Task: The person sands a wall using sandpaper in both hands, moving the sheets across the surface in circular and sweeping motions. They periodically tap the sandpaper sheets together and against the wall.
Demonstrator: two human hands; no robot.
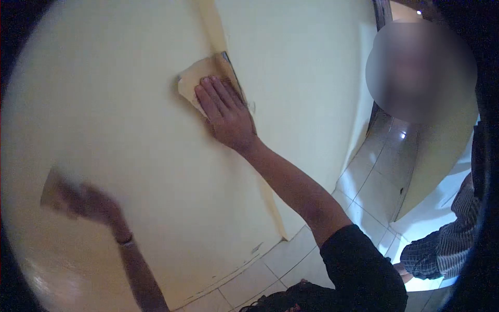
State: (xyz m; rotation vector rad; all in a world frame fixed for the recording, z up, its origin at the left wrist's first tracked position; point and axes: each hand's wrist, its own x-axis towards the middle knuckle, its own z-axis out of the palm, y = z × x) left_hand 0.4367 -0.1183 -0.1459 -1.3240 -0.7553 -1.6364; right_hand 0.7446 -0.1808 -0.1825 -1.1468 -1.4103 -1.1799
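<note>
My right hand [223, 112] presses flat, fingers together, on a tan sheet of sandpaper [195, 75] against the pale yellow wall [130, 114]. The sheet's dark right edge lies along a raised vertical strip [210, 23] on the wall. Lower left, my left hand [91, 203], with a dark band at the wrist, is smeared by motion. A tan-brown piece [51, 195], which looks like sandpaper too, shows at its fingers, close to the wall. How those fingers grip it is blurred.
At the right another person in striped clothing [457, 229] is close by, face blurred out. Light floor tiles [374, 182] run along the wall's foot, where dark scuffs [254, 248] show. A pale yellow panel [442, 151] stands in front of that person.
</note>
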